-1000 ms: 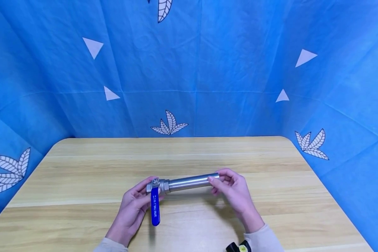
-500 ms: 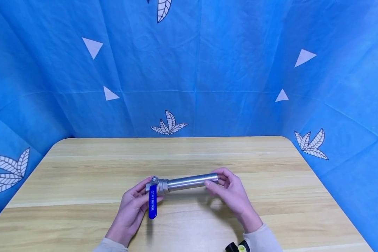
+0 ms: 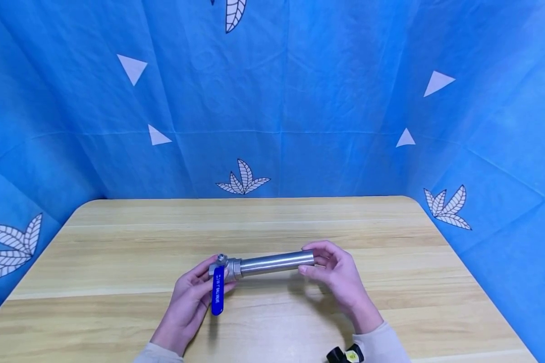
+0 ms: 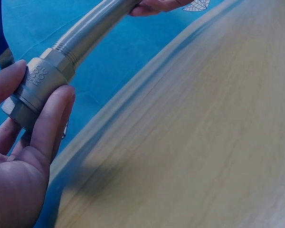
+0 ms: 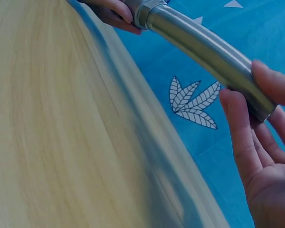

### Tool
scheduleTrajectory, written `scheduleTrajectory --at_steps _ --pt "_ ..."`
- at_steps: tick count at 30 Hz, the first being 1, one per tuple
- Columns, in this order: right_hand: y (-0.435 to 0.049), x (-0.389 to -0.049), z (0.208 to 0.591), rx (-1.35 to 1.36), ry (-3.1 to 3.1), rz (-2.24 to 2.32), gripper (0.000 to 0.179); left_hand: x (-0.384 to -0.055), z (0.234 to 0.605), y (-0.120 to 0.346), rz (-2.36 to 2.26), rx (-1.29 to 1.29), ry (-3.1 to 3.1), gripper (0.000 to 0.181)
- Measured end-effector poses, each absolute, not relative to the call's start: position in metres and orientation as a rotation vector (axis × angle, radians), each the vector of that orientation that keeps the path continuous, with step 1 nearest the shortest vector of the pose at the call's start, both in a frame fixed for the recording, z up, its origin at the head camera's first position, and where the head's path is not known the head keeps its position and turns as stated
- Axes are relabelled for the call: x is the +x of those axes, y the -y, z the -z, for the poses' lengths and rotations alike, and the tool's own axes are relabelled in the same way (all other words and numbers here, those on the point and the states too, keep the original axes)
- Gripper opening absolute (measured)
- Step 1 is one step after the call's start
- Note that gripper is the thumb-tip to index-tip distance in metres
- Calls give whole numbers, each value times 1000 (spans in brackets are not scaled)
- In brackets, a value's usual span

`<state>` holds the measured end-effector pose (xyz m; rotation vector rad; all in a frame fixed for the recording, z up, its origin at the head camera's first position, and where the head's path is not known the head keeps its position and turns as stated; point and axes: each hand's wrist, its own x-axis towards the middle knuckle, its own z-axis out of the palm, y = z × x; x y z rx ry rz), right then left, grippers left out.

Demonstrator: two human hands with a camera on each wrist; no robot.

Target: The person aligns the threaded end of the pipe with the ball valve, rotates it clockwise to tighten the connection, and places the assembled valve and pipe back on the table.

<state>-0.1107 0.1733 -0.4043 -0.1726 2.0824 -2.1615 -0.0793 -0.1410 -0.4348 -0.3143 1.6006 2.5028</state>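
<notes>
My left hand point(image 3: 186, 305) grips a steel ball valve point(image 4: 40, 78) between thumb and fingers, above the table. From the valve hangs a long blue lever point(image 3: 218, 292) with white lettering, pointing towards me. A smooth steel pipe point(image 3: 274, 263) is joined to the valve's right side, and a few threads show at the joint in the left wrist view. At the pipe's free end, my right hand point(image 3: 342, 280) pinches it, the thumb on the near side and the index finger opposite. In the right wrist view the pipe point(image 5: 204, 52) slants down into those fingers.
The wood-grain table point(image 3: 131, 237) lies beneath both hands. A blue cloth point(image 3: 345, 101) with white triangles and leaf prints hangs behind and at the sides. A black device point(image 3: 345, 354) is strapped to the right wrist.
The lever has swung slightly left and its tip sits a bit higher in view. My right thumb has slid across the pipe to its near side. The valve has shifted slightly left.
</notes>
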Motion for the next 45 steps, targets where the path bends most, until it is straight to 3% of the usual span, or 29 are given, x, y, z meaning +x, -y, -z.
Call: scheduleTrajectory --at_steps 18,23,31,45 --pt "-170 -112 408 -30 -2115 2094 32 -79 435 140 -2495 -310 -1626 66" --pt "-169 -111 408 -89 -2153 2043 36 -80 434 140 -2501 -318 -1620 64" --pt "-171 -111 410 -445 -2145 2131 53 -81 433 140 -2532 -338 -1580 62" --pt "-172 -113 411 -244 -2173 2125 50 -80 435 139 -2512 -317 -1616 66"
